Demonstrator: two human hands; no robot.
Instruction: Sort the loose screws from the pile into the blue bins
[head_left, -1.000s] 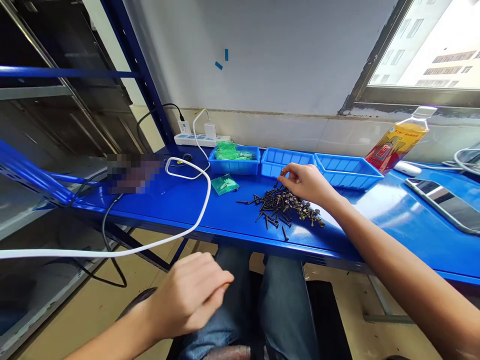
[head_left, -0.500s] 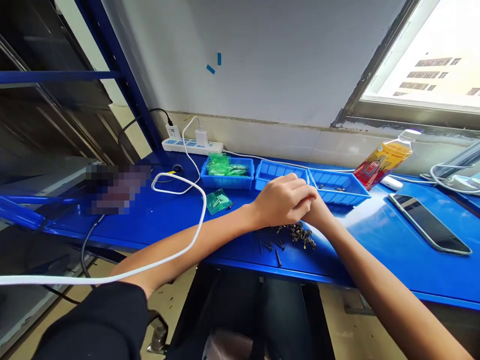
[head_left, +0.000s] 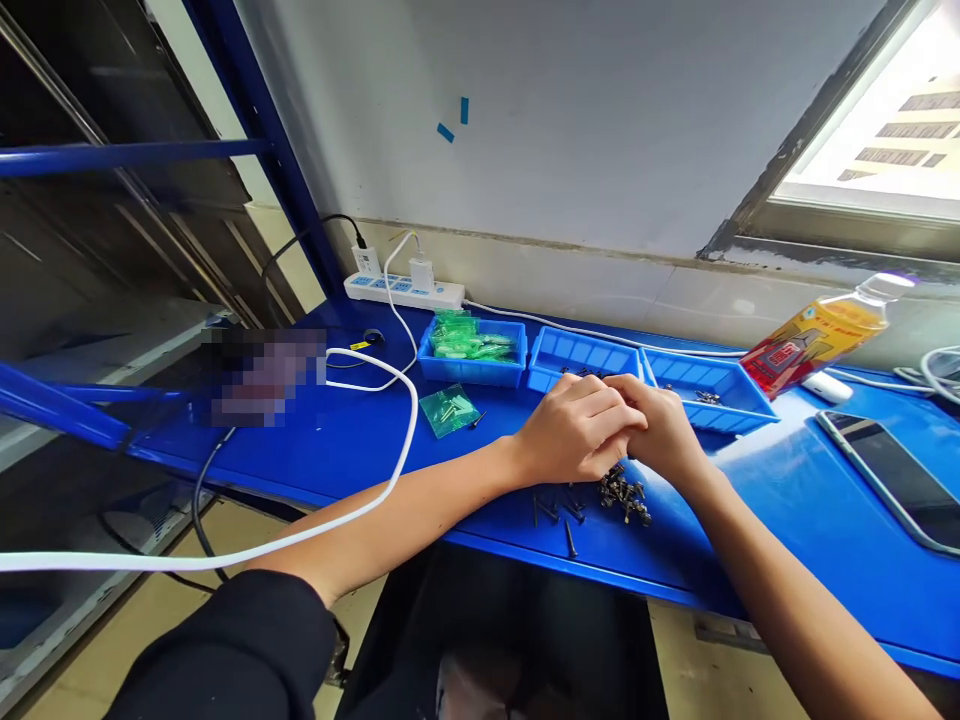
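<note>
My left hand (head_left: pixel 579 430) and my right hand (head_left: pixel 663 428) meet over the bench, just in front of the blue bins. Both have curled fingers, with the left fingers lapping against the right hand. Whatever lies between them is hidden. Close below is a pile of small metal screws (head_left: pixel 625 495), with several longer dark screws (head_left: pixel 571 540) loose on its left. Dark pieces show in the middle blue bin (head_left: pixel 589 347), partly behind my left hand. The right blue bin (head_left: pixel 720 400) holds a few small metal parts (head_left: pixel 706 397).
Green packets (head_left: pixel 469 340) fill the left blue bin (head_left: pixel 472 373). A small green bag (head_left: pixel 450 411) lies before it. Behind are a power strip (head_left: pixel 401 291) and a drink bottle (head_left: pixel 825 335); a phone (head_left: pixel 896 480) lies right. A white cable (head_left: pixel 315 515) crosses above my left forearm.
The view has swung slightly left, so the bench appears farther right. My hands have drawn back from the middle bin, showing its dark pieces, and more of my right hand is visible.
</note>
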